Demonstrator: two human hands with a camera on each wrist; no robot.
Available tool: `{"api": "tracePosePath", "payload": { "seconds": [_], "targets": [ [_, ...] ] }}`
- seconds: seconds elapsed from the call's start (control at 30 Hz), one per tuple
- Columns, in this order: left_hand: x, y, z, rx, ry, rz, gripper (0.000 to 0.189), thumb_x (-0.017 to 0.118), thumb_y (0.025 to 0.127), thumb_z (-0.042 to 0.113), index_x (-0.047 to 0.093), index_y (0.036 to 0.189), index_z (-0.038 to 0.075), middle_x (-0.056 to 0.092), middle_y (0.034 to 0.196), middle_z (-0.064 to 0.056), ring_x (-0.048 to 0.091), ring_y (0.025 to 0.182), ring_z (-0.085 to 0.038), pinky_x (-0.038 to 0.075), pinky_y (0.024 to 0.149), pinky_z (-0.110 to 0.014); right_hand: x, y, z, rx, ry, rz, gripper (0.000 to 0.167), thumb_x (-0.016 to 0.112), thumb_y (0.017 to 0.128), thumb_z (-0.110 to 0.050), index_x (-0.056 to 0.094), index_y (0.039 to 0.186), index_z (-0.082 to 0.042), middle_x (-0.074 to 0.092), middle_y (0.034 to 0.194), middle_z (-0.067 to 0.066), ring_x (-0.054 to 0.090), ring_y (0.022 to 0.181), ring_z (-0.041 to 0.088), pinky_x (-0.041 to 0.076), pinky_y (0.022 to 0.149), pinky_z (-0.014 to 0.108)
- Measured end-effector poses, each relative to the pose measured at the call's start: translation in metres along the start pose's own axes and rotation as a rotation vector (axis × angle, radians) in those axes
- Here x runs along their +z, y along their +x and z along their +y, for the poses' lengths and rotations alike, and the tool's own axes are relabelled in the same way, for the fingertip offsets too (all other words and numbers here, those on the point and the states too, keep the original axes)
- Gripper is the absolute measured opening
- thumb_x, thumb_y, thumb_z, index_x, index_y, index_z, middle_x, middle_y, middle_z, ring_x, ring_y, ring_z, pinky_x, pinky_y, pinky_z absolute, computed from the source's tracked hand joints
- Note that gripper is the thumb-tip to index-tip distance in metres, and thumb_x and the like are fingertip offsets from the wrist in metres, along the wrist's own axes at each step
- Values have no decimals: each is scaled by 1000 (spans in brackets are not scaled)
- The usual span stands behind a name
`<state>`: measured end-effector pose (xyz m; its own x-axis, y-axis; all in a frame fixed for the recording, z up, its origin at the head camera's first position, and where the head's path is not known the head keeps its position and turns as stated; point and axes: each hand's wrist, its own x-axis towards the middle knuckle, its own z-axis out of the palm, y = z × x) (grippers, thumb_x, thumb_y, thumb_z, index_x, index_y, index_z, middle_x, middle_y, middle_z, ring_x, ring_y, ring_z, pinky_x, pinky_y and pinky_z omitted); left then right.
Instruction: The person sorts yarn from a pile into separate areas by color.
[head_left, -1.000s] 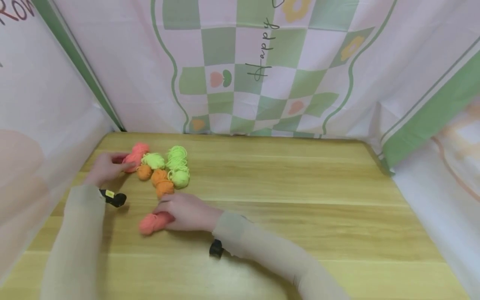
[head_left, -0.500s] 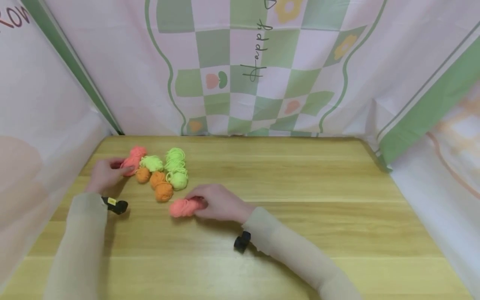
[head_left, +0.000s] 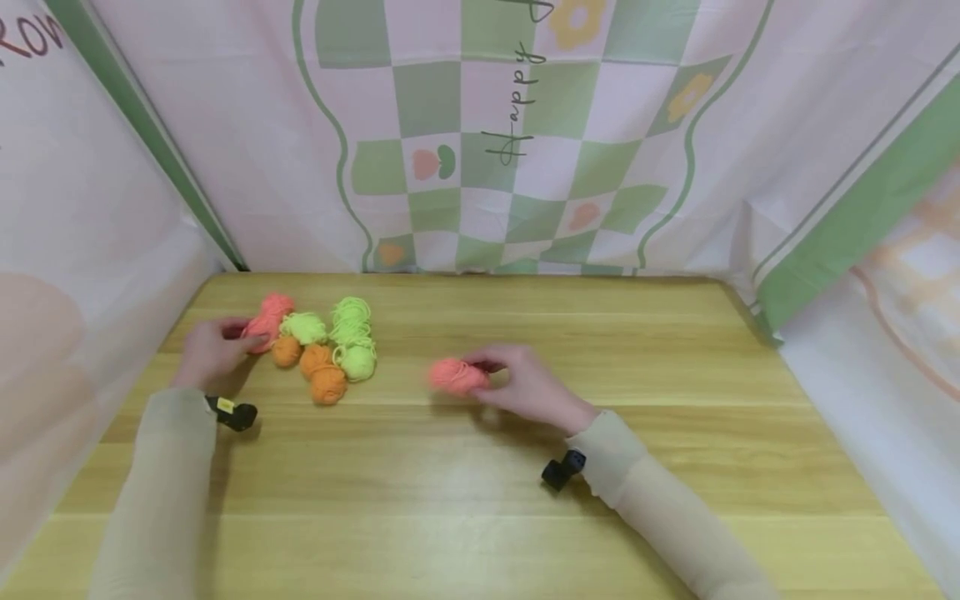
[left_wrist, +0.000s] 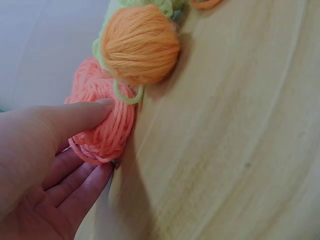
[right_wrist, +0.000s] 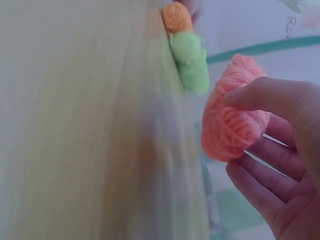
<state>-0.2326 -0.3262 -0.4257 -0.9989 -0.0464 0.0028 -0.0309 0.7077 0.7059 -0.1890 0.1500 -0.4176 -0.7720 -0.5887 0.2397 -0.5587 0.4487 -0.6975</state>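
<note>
In the head view, my right hand point(head_left: 528, 387) holds a pink yarn ball point(head_left: 456, 377) a little above the middle of the table. Its thumb presses one side of the ball in the right wrist view, with the fingers on the other. At the far left, my left hand point(head_left: 210, 352) pinches pink yarn point(left_wrist: 102, 130) between thumb and fingers where it lies on the table. Whether that pink yarn is one ball or two touching is hard to tell. Against it lie a small orange yarn ball point(head_left: 286, 351) and a pale green one point(head_left: 303, 327).
More orange yarn point(head_left: 327, 386) and bright green yarn point(head_left: 352, 325) lie just right of that group. The wooden table point(head_left: 480, 500) is bounded by a printed cloth point(head_left: 502, 217) at the back and cloth on both sides. A small black camera sits on each wrist.
My right hand has carried the pink yarn ball rightward and away from me, from in front of the orange yarn to mid-table. The left hand stays at the pink yarn.
</note>
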Motion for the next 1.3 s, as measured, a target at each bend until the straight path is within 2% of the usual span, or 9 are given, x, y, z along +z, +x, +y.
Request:
{"api": "tracePosePath", "payload": {
  "seconds": [0.23,0.5,0.63,0.77,0.97,1.17,1.3],
  "targets": [
    [1,0,-3,-4,4,8,64,72,96,39,58,135,-9,62,125,-33,59,112,-42,47,95,-50,-25,-31,25,135,31,74,42,84,85,-9,70,125,-7,71,115,2,66,102,19,56,90,43],
    [0,-1,-1,7,-2,23,62,72,96,37,58,134,-11,62,124,-33,60,110,-41,48,86,-34,-55,-63,48,234,-8,193,43,86,84,-14,71,123,-5,72,114,7,68,97,24,58,85,44],
    [0,-1,-1,7,-4,25,62,72,97,37,58,134,-11,62,124,-33,59,110,-41,48,89,-40,-71,-78,59,279,-39,248,43,85,85,-16,70,124,-5,72,114,9,68,97,26,58,83,41],
    [0,-2,0,-2,-5,12,63,72,97,38,57,136,-10,61,126,-33,59,112,-42,48,93,-47,-86,-91,67,325,-54,293,43,84,86,-15,69,125,-3,72,114,12,68,96,27,57,80,29],
    [2,-3,3,-15,-7,13,63,71,97,36,56,137,-10,61,127,-33,58,114,-42,47,95,-50,-105,-102,79,369,-40,353,44,81,89,-15,67,127,3,70,117,20,68,98,33,54,78,17],
    [2,-2,1,-9,-23,17,63,71,97,37,56,137,-10,61,127,-33,58,113,-42,47,95,-48,-125,-105,94,482,-32,385,54,79,92,-31,64,134,0,64,129,19,65,107,36,51,77,12],
    [3,0,-3,-13,-28,14,63,71,97,37,56,137,-9,61,127,-32,58,113,-41,46,94,-45,-138,-100,108,521,-69,396,57,78,92,-39,65,134,-4,65,130,16,66,107,32,49,77,11]
  ]
}}
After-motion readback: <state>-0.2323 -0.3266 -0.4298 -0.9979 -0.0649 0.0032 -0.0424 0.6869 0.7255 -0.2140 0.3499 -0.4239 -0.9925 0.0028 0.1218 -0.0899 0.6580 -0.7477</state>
